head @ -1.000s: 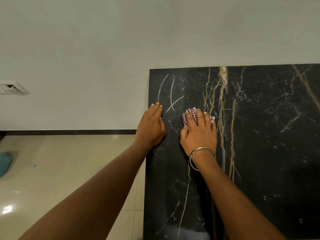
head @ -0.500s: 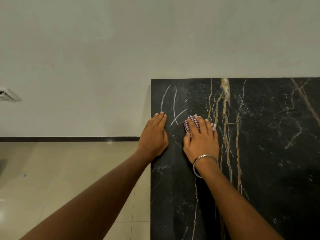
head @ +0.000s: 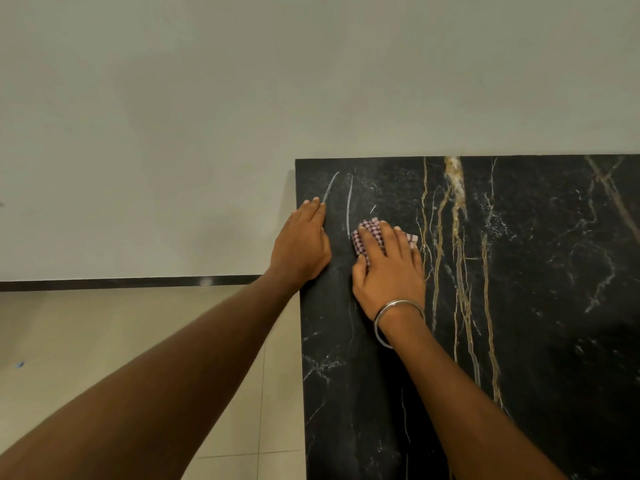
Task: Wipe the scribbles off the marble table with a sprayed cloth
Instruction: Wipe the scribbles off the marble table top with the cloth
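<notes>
Surface: black marble table [head: 519,306] with gold and white veins, far edge against a plain pale wall [head: 242,98]; beige tiled floor [head: 104,341] off its left edge.
Cut off: table runs out of view at 3 and 6 o'clock, only its far-left corner shows.
Hidden: most of the checked cloth [head: 369,237] is under my right hand [head: 388,271]; only the red-and-white folds poke out at 12 o'clock of my fingertips plus a strip by the little finger.
Hard to make out: faint short mark at 12 o'clock of the cloth, can't tell if chalk or vein. Can't tell whether the cloth is damp.
Scribbles: two long white strokes [head: 348,209] near the far-left corner, at 11 o'clock of the cloth, between my two hands.
Right hand: palm down, fingers loosely together, flat on the cloth, pressing it to the marble, no pinch. Silver bangle [head: 391,320] on the wrist.
Left hand: [head: 301,247] flat at the table's left edge, fingers straight and together, pointing to 12 o'clock, holding nothing; fingertips just beside the leftmost stroke.
Arms: both forearms bare, coming in from 6–7 o'clock.
</notes>
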